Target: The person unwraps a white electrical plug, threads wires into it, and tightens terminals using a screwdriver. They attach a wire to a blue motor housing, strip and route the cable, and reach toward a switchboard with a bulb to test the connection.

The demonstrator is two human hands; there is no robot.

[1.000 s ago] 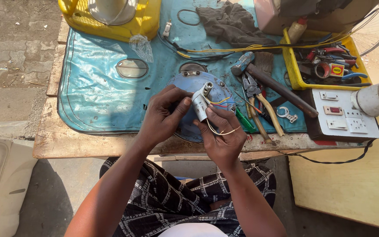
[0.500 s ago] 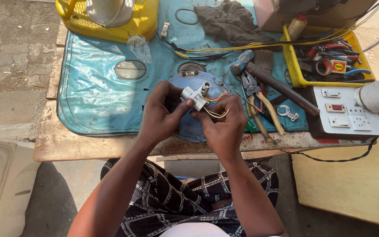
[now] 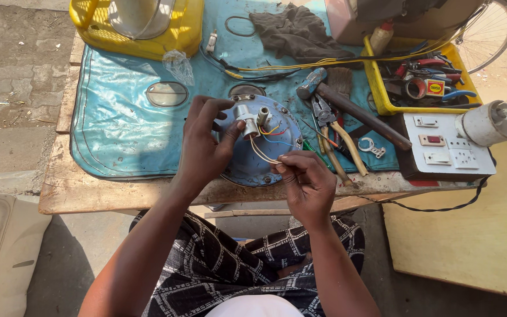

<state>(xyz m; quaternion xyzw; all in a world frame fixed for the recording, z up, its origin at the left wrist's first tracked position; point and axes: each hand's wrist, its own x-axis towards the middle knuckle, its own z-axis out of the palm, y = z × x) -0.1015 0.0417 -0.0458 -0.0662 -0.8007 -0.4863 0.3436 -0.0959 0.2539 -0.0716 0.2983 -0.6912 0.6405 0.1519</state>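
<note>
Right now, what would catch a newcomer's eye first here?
At centre, the left hand pinches a small grey fitting over a round blue plate, while the right hand holds its pale wires. A yellow tool tray sits at upper right.

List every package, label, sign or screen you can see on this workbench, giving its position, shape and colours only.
Roll of tape with a yellow and red label: inside the yellow plastic tray at the upper right, a small rectangular sticker.
Clear crumpled plastic wrapper: on the blue mat, just below the yellow plastic container.
No signs or screens show.
</note>
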